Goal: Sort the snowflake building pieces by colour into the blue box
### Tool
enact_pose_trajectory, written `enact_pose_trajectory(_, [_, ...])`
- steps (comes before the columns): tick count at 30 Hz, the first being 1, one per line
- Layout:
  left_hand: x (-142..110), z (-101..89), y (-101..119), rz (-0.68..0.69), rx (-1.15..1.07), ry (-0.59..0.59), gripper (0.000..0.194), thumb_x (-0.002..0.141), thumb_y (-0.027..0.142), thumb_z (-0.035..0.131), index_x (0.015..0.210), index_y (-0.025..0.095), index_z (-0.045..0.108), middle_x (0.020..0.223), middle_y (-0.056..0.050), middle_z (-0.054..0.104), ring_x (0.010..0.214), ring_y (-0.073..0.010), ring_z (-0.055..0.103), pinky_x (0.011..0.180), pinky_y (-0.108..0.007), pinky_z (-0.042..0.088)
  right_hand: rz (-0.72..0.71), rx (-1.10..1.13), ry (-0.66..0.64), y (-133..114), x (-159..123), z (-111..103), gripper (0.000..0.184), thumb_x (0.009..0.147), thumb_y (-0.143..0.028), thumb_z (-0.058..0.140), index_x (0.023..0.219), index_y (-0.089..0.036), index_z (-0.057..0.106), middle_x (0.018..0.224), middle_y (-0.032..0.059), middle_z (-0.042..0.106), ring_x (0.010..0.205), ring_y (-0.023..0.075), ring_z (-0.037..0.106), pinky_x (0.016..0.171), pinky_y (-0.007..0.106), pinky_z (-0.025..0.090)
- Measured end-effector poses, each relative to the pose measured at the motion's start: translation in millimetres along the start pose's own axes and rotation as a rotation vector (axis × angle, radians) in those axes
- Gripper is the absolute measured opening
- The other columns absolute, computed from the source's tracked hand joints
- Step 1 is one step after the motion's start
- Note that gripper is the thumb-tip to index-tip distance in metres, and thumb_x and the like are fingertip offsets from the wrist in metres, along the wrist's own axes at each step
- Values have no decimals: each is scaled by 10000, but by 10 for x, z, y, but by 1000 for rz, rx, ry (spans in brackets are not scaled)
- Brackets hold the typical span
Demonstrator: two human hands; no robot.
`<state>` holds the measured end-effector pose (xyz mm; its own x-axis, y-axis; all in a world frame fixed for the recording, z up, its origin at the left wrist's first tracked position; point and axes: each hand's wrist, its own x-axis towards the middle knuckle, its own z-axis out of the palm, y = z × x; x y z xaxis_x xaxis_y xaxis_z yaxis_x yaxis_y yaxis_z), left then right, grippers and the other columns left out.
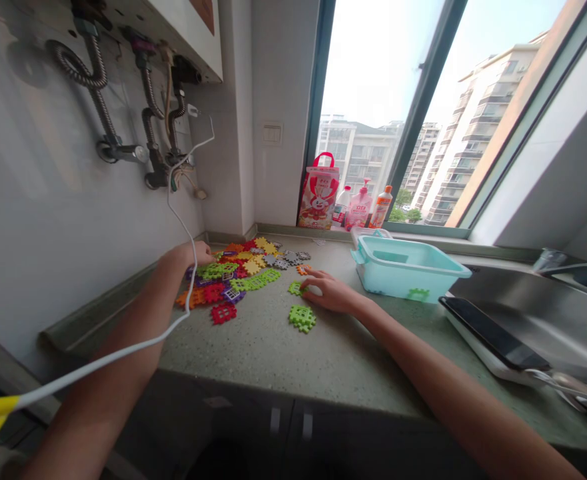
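Note:
A heap of flat plastic building tiles (238,270) in green, red, orange, yellow, purple and grey lies on the green stone counter (293,353) by the wall. My left hand (196,254) reaches into the heap's left side with its fingers curled down among the pieces. My right hand (329,292) lies palm down on the counter, its fingers closed over a green tile (296,288) and something white. Another green tile (302,317) lies just in front of that hand, and a red tile (223,313) sits apart from the heap.
A light blue plastic tub (406,268) stands right of my right hand. A dark phone (493,332) rests on a white tray beside the steel sink (548,313). Bottles and a red bag (318,193) stand on the window sill. A white cable (183,280) hangs across my left arm.

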<state>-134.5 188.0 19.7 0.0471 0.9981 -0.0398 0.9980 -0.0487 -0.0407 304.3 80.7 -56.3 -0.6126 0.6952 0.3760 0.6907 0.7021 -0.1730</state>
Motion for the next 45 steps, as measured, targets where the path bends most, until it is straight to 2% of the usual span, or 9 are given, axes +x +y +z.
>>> enact_pose_trajectory(6, [-140,-67,164,147,-73,-61,980,541,824,765,1322,232,734,1376,-133,699,1238,-358,654,1028,-355,501,111,76,-19,276,-139,-183,130,928,-333,705,983,-244,783,1021,49,806,953,236,745,910,362,562])
enact_pose_trajectory(10, [-184,-35,379,205,-49,-36,972,535,850,767,1313,266,739,1353,-124,712,1199,-358,670,999,-362,508,158,22,43,282,-130,-173,117,873,-314,742,963,-253,786,1000,35,809,912,227,747,858,328,553])
enact_pose_trajectory(15, [-290,21,737,332,-66,0,954,626,852,729,1353,234,698,1385,-130,690,1258,-348,636,1025,-346,493,176,-49,140,37,-89,-223,237,876,-352,733,1097,-278,774,1073,40,804,932,238,758,851,340,556])
enact_pose_trajectory(19, [-376,105,1007,432,-134,72,874,704,841,696,1332,232,696,1372,-122,696,1248,-320,645,1035,-334,488,36,75,166,-245,-89,-383,302,893,-367,709,1176,-270,749,1069,37,793,928,215,746,896,336,550])
enact_pose_trajectory(23, [-404,207,1184,477,-163,133,841,768,845,635,1322,215,695,1319,-134,718,1218,-307,662,1029,-326,487,-104,196,-4,-457,-111,-540,237,881,-338,717,1094,-246,764,1027,32,778,913,207,723,890,317,538])
enact_pose_trajectory(27, [-429,265,1256,517,-127,182,788,837,821,572,1308,204,711,1287,-145,709,1185,-305,667,1016,-334,490,-88,152,-142,-561,-125,-553,102,886,-334,727,914,-251,779,993,31,757,885,206,700,842,310,511])
enact_pose_trajectory(33, [-501,277,1284,493,-68,330,653,905,756,544,1306,269,713,1264,-103,672,1020,-280,705,924,-361,537,-6,68,-226,-625,-104,-430,453,799,-650,799,967,-233,743,951,46,717,814,205,646,739,299,450])
enact_pose_trajectory(39, [-624,283,1492,832,-173,507,337,1014,454,548,1204,282,766,1238,-69,693,1200,-243,627,1117,-387,472,-18,95,-225,-590,-85,-371,199,819,-379,810,933,-237,729,933,18,702,793,167,612,740,268,413])
enact_pose_trajectory(45, [-754,355,1711,1013,-56,478,315,1028,409,531,992,263,808,1411,-46,650,1382,-269,522,1212,-459,387,2,102,-203,-493,-94,-391,181,830,-344,791,944,-220,723,963,26,701,805,165,610,756,270,414])
